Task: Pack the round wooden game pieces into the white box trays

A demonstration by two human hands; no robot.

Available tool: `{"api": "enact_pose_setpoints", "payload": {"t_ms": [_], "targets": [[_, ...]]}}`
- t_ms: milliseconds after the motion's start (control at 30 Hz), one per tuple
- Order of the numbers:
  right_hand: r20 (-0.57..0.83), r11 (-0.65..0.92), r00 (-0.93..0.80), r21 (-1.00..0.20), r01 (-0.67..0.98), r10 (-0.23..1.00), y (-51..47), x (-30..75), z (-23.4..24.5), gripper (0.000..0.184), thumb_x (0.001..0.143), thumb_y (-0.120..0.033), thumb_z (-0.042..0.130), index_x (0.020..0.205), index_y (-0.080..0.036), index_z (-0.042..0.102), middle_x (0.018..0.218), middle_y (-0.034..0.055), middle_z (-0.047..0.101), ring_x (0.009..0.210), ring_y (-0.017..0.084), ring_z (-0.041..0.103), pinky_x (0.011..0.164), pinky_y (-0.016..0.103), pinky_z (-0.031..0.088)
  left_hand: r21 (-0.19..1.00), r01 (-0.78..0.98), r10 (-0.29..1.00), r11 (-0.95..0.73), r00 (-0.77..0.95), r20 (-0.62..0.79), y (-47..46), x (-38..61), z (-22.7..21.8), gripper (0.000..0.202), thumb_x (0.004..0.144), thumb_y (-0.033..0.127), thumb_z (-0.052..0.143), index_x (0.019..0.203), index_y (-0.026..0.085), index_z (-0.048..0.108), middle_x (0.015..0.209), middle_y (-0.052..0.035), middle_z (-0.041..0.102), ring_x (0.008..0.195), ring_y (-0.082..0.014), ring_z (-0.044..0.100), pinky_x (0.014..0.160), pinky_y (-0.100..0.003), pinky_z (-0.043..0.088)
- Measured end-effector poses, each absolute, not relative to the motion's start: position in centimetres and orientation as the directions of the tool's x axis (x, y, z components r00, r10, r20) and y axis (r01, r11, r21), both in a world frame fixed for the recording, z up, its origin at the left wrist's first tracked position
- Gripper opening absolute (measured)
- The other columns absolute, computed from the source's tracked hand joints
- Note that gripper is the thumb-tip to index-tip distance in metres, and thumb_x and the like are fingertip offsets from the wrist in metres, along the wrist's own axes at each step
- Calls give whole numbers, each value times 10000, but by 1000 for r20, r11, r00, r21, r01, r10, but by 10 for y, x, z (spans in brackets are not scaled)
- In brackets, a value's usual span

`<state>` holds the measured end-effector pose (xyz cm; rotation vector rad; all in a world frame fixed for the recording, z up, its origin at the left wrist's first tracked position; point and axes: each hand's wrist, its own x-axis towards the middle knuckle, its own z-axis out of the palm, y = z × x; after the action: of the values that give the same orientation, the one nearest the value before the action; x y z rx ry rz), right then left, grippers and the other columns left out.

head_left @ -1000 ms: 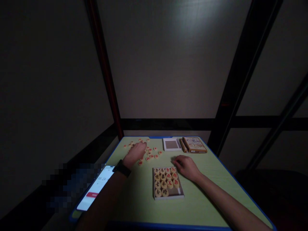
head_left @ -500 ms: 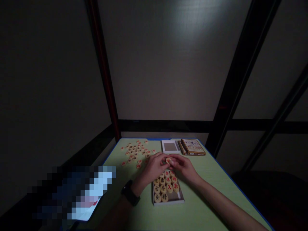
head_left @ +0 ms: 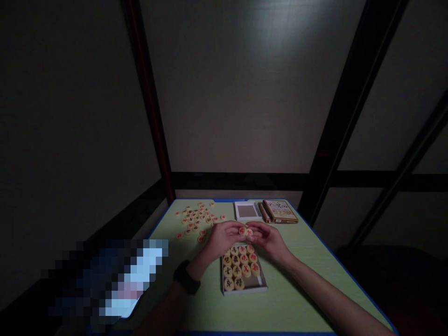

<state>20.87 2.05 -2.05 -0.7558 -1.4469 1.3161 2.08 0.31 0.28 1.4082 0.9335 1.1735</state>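
Observation:
My left hand [head_left: 224,239] pinches a round wooden xiangqi piece [head_left: 242,231] with a red character. Right beside it, a second red-marked xiangqi piece [head_left: 249,232] is between the fingers of my right hand [head_left: 266,240]. The two pieces are side by side and seem to touch, just above the far end of a shallow box [head_left: 245,292]. Rows of larger pieces with black and red characters fill most of that box, while its near right corner shows bare bottom. My hands partly cover its far edge.
Many small loose pieces [head_left: 196,215] lie scattered at the far left of the green table [head_left: 294,298]. A white box [head_left: 248,218] and a patterned box lid [head_left: 280,211] rest at the back. A blurred-out bright screen [head_left: 140,275] stands at the left edge.
My hands have drawn slightly apart, and two pieces now show between them where one was visible before. The pieces in the box look unchanged.

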Motion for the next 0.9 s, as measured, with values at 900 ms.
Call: {"api": "enact_pose_setpoints", "payload": {"t_ms": [900], "targets": [[371, 590, -471, -626, 509, 800, -74, 230, 2, 234, 911, -221, 526, 778, -192, 716, 809, 81, 682, 758, 192, 643, 692, 280, 493, 957, 149, 961, -250, 160, 227, 5, 19, -8, 305, 679, 204, 768, 975, 151, 716, 817, -49, 740, 734, -151, 674, 665, -239, 540]]}}
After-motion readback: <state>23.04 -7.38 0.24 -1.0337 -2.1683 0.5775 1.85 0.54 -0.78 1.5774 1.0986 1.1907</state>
